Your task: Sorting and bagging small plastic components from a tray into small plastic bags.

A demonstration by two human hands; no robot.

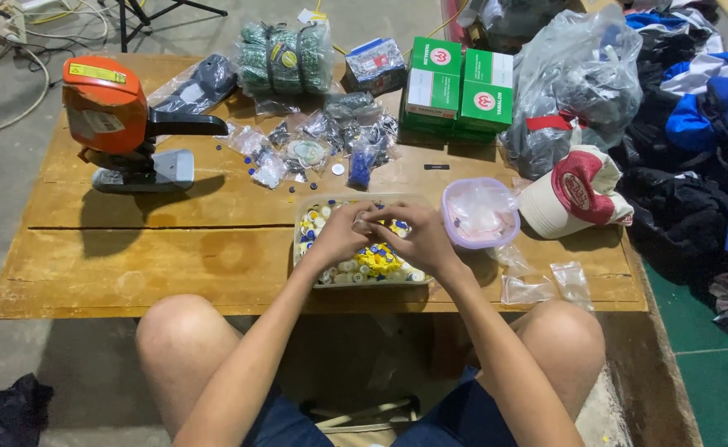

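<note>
step: both hands, left hand and right hand, pinch one small cap over the clear tub (caps yellow, white, blue) | next: needs steady fingertip pressure

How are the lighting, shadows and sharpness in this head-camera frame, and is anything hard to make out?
Head view: bright overhead light, with a dark shadow right of the orange press tool on the wooden table. Glare whitens the clear plastic bags. The left hand and right hand hide whatever they pinch; small pieces in the tray look soft. Edges bow slightly.
</note>
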